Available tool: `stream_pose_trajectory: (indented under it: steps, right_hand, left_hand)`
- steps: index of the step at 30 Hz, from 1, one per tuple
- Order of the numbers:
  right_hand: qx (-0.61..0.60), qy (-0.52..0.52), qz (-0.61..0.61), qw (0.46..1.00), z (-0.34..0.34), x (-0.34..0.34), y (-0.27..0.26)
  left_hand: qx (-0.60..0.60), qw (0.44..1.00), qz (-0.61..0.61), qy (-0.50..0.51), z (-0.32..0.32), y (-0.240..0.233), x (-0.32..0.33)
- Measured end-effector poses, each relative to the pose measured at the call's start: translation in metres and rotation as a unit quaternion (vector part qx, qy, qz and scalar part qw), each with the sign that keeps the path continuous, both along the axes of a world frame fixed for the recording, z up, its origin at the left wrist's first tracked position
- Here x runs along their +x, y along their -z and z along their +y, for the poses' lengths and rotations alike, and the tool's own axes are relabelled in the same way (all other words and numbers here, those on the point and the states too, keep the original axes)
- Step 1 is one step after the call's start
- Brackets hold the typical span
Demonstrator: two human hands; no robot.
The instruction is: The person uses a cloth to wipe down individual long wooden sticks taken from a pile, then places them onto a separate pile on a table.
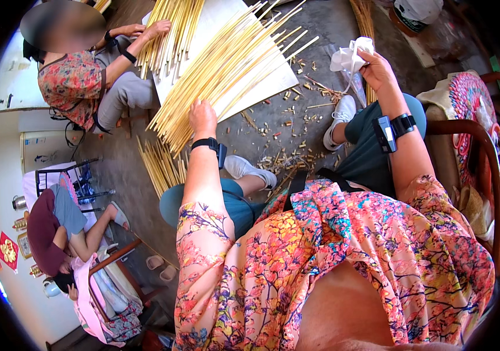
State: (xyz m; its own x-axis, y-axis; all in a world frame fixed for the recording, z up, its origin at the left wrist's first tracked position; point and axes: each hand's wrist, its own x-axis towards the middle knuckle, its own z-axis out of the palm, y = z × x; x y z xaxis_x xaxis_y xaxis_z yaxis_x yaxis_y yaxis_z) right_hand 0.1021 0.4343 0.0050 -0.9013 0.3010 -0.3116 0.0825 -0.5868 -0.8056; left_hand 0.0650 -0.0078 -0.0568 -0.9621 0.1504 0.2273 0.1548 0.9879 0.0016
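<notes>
A wide spread of long, thin yellow canes (228,66) lies slantwise across a white board (276,81). My left hand (202,117) rests on the canes near their lower ends, fingers curled down; whether it grips any cannot be told. Out to the right, my right hand (377,66) is raised off the board and holds a crumpled white cloth or soft plastic (347,57), from which a pale strip hangs. More canes (171,35) lie at the board's far left, under a co-worker's hands. A shorter bundle (160,164) sits low beside my left knee.
Short cane offcuts (287,127) litter the concrete floor around my shoes. A co-worker (72,83) sits at the upper left; another person (50,232) reclines at the lower left. A wooden-armed chair (473,127) stands close on my right, with a broom (362,19) beyond.
</notes>
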Motion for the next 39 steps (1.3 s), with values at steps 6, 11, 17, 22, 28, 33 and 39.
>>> stream_pose_trajectory:
  steps: [6,11,17,22,28,33,39]
  right_hand:
    - [-0.005,0.014,-0.007,1.0,-0.002,0.007,-0.001]
    - [-0.014,0.007,-0.001,1.0,-0.007,0.009,-0.006]
    - [-0.015,-0.006,0.0,1.0,-0.004,0.007,-0.001]
    - [0.02,-0.078,0.021,0.997,-0.021,0.011,-0.006]
    - [-0.053,-0.233,0.027,0.971,-0.11,0.044,-0.021]
    - [-0.057,-0.143,0.025,0.988,-0.108,0.035,-0.001]
    - [-0.051,-0.161,0.022,0.985,-0.098,0.032,0.014]
  left_hand:
    - [-0.027,0.997,0.002,0.066,0.002,-0.005,0.003]
    - [-0.021,0.998,0.017,0.056,-0.005,0.0,0.001]
    - [0.023,0.991,0.114,0.065,-0.007,-0.026,0.0]
    - [0.214,0.971,0.075,0.071,0.03,-0.085,0.01]
    - [0.503,0.796,-0.313,0.124,0.127,-0.097,0.065]
    - [0.485,0.802,-0.315,0.153,0.132,-0.071,0.091]
    - [0.243,0.94,-0.166,0.174,0.116,-0.074,0.117]
